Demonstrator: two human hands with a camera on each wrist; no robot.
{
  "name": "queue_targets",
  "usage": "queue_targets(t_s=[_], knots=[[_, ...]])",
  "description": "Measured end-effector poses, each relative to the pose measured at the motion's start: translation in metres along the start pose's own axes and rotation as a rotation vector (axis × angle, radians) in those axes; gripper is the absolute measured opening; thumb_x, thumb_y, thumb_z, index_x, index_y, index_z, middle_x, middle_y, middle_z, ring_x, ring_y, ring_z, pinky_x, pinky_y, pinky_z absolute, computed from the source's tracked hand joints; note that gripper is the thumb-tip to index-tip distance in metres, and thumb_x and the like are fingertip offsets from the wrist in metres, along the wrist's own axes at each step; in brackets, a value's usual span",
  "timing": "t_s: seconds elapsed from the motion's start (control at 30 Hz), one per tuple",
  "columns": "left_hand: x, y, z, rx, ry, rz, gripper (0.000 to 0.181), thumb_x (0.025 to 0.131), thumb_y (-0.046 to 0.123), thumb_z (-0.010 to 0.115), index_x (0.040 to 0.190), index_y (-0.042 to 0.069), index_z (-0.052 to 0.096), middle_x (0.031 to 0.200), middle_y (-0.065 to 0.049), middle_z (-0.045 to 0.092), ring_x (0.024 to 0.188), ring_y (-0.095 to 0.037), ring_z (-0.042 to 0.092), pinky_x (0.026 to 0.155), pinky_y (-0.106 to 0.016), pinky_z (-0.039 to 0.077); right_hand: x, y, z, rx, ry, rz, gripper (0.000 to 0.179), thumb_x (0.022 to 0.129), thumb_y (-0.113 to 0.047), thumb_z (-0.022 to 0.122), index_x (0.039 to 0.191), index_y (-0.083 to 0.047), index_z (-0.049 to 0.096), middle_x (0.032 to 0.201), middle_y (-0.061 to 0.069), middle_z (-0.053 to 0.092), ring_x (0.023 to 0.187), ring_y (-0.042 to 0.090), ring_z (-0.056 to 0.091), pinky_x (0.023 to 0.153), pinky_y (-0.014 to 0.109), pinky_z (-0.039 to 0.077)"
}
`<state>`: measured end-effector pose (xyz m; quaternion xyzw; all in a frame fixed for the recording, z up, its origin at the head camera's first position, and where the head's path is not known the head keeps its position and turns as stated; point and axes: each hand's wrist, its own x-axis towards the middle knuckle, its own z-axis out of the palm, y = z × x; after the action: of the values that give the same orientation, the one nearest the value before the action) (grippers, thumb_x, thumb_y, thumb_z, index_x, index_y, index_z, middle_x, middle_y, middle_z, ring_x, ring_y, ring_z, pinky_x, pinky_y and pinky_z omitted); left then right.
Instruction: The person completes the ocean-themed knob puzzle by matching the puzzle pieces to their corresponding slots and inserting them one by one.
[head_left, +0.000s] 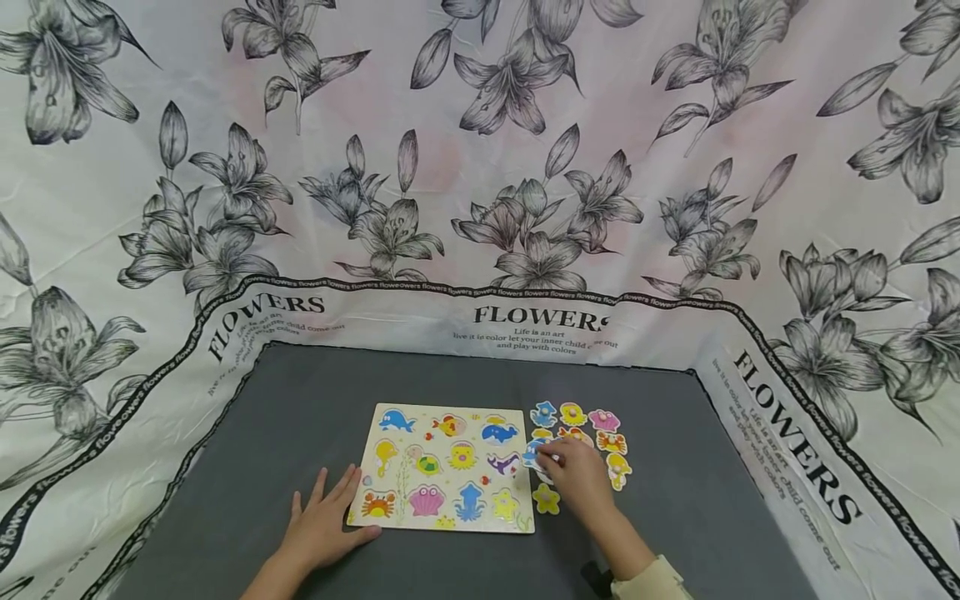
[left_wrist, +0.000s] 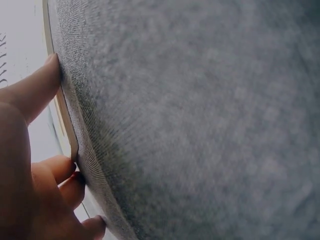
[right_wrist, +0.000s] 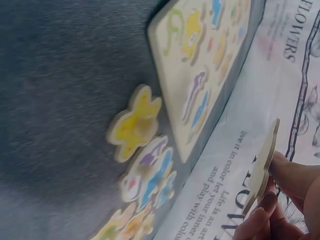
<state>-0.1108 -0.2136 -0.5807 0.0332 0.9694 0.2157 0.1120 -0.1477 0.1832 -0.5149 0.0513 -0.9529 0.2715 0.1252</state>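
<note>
You hold a small flat wooden piece [right_wrist: 261, 172], printed blue, pinched between the thumb and fingertips of your right grip [head_left: 581, 475], raised off the worktop [head_left: 675, 475]. A yellow star piece [head_left: 547, 498] lies just left of that grip, and more loose pieces [head_left: 573, 414] spread beyond and right of it. Farther left of the same grip lies the sea-animal board [head_left: 408, 521]. Your left grip [head_left: 322, 521] clasps nothing; its spread fingers touch the board's left edge. Flower-printed cloth [head_left: 405, 317] stands well beyond both grips.
</note>
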Motion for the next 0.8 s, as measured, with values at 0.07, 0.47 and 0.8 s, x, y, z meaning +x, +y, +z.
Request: queue_targets(t_s=[0.07,0.47,0.8], knots=[[0.000,0.000,0.000,0.002,0.005,0.005,0.116,0.072,0.077,0.072,0.160,0.015,0.031,0.166,-0.008,0.030,0.152,-0.052,0.010,0.109,-0.083,0.002,0.003,-0.004,0.001,0.008,0.002,-0.011,0.011,0.084,-0.013,0.083,0.095,-0.012,0.083,0.093,0.000,0.076,0.075,0.012,0.064,0.063,0.027,0.051],[0.002,0.001,0.000,0.018,0.000,0.002,0.114,0.071,0.076,0.073,0.160,0.016,0.033,0.165,-0.007,0.031,0.152,-0.051,0.013,0.107,-0.084,0.005,0.020,-0.020,0.011,0.015,0.000,-0.049,0.010,0.084,-0.017,0.084,0.094,-0.015,0.084,0.094,-0.001,0.075,0.072,0.009,0.063,0.061,0.025,0.050],[0.004,0.000,0.000,0.020,-0.010,-0.022,0.115,0.070,0.077,0.073,0.160,0.016,0.033,0.166,-0.007,0.031,0.152,-0.051,0.013,0.108,-0.084,0.004,0.036,-0.041,0.021,0.060,-0.039,-0.090,0.011,0.085,-0.019,0.082,0.096,-0.016,0.083,0.094,-0.003,0.075,0.070,0.007,0.060,0.060,0.021,0.048]])
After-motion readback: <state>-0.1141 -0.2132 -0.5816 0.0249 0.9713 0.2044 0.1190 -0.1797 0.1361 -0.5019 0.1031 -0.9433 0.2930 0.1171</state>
